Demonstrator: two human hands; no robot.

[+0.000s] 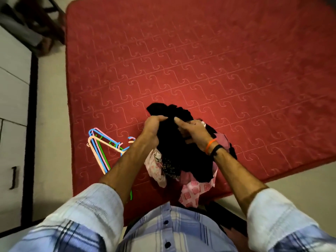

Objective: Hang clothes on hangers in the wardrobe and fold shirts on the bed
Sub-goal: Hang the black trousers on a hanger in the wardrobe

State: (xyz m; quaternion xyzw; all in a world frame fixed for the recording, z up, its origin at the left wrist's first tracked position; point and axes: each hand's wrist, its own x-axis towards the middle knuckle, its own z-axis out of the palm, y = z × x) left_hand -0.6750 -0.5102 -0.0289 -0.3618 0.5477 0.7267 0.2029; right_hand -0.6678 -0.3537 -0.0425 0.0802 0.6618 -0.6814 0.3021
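Over a red bed (200, 60), both hands grip a black garment (174, 142) above a clothes pile
Left hand (152, 130) and right hand (194, 132) pinch its top edge; best to lift clear, shake open; hangers (101, 148) lie left

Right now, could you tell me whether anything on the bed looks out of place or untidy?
Nothing is damaged. The clothes pile lies crumpled at the near edge, pink pieces trailing over it. The hangers lie loosely fanned to its left. Both the left hand and right hand grip the black garment.
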